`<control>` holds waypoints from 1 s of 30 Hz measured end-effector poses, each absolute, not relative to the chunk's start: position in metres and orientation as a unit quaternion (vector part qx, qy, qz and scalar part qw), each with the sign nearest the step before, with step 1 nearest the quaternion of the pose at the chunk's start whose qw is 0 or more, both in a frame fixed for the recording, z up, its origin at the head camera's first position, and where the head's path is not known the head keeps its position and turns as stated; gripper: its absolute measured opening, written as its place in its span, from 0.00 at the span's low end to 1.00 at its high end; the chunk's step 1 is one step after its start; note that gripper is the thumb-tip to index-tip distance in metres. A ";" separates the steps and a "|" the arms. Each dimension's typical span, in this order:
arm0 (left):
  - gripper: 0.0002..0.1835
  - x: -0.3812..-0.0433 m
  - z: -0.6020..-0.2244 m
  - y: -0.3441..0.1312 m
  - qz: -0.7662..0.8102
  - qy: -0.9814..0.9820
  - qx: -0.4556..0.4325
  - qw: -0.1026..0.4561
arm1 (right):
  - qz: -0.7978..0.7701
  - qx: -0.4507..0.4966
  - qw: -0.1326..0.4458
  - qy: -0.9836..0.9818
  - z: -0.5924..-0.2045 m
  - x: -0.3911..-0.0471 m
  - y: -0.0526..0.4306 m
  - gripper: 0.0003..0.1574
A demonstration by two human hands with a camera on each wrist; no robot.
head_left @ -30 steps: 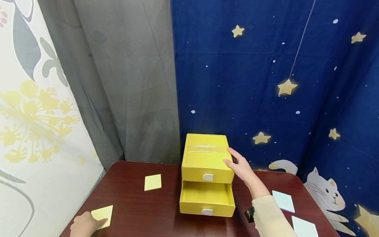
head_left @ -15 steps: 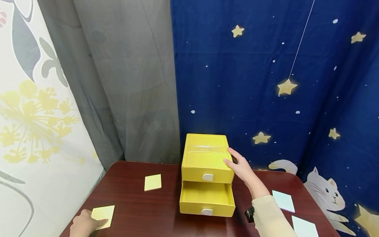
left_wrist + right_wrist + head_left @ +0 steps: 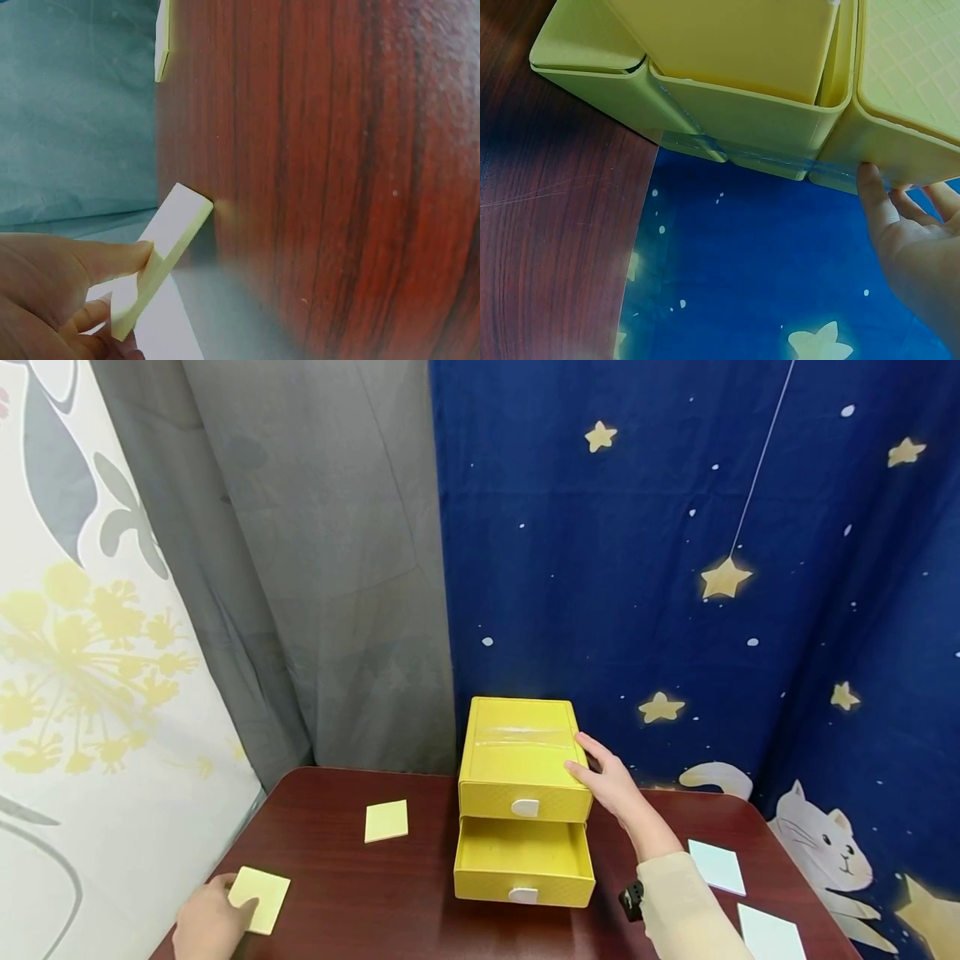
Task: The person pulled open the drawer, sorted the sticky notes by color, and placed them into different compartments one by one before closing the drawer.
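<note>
My left hand (image 3: 210, 920) pinches a pale yellow sticky note pad (image 3: 262, 896) at the table's left front. In the left wrist view, the pad (image 3: 166, 247) is tilted between thumb and fingers, one corner near or on the tabletop. My right hand (image 3: 613, 783) rests on the top right edge of a yellow drawer unit (image 3: 517, 760), fingers loosely spread. In the right wrist view, the thumb touches the side of the top section (image 3: 907, 139). Below that section, a drawer (image 3: 525, 888) with a white pull tab is slid out, its visible inside bare. A lower section (image 3: 592, 45) also shows there.
A second yellow sticky note pad (image 3: 386, 821) lies left of the drawer unit. Two pale blue note pads, one farther back (image 3: 717, 867) and one nearer (image 3: 771, 935), lie at the right. Curtains (image 3: 360, 568) hang behind the dark red table (image 3: 360, 902).
My left hand has tilted the yellow pad up from the tabletop, its far edge rising. The right hand and the drawer unit have stayed in place.
</note>
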State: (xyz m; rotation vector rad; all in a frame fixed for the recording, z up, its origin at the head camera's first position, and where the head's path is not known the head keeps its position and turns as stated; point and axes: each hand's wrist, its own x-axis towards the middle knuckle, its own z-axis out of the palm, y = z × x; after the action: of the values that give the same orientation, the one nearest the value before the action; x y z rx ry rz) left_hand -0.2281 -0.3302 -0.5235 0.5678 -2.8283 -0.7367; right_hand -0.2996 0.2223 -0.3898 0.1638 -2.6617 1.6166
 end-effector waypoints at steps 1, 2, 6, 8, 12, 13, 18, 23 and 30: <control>0.29 -0.228 -0.523 -0.329 -0.249 -0.946 0.184 0.095 | 0.518 0.053 0.012 -0.854 -0.390 -0.300 0.222 0.43; 0.27 -0.227 -0.522 -0.328 -0.251 -0.946 0.176 0.107 | 0.518 0.053 0.012 -0.854 -0.390 -0.300 0.222 0.43; 0.21 -0.226 -0.518 -0.322 -0.252 -0.947 0.146 0.137 | 0.517 0.053 0.015 -0.854 -0.391 -0.300 0.222 0.43; 0.19 -0.226 -0.516 -0.319 -0.246 -0.948 0.135 0.149 | 0.518 0.054 0.016 -0.854 -0.391 -0.301 0.222 0.43; 0.17 -0.225 -0.512 -0.311 -0.233 -0.950 0.115 0.171 | 0.519 0.055 0.017 -0.853 -0.391 -0.300 0.222 0.43; 0.16 -0.224 -0.511 -0.309 -0.230 -0.951 0.113 0.175 | 0.520 0.055 0.016 -0.852 -0.391 -0.300 0.222 0.43; 0.12 -0.222 -0.508 -0.300 -0.222 -0.950 0.107 0.193 | 0.520 0.051 0.013 -0.853 -0.391 -0.300 0.222 0.43; 0.12 -0.223 -0.508 -0.294 -0.216 -0.949 0.093 0.211 | 0.522 0.051 0.014 -0.852 -0.391 -0.301 0.222 0.43; 0.14 -0.223 -0.507 -0.281 -0.211 -0.932 0.061 0.288 | 0.521 0.052 0.017 -0.852 -0.392 -0.301 0.223 0.43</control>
State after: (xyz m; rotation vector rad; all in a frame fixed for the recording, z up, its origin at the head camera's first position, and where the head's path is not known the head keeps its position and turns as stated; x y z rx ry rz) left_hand -0.2233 -0.2812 -0.5069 0.1629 -2.4899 -0.5640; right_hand -0.3010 0.2226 -0.3918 0.1625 -2.6475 1.6198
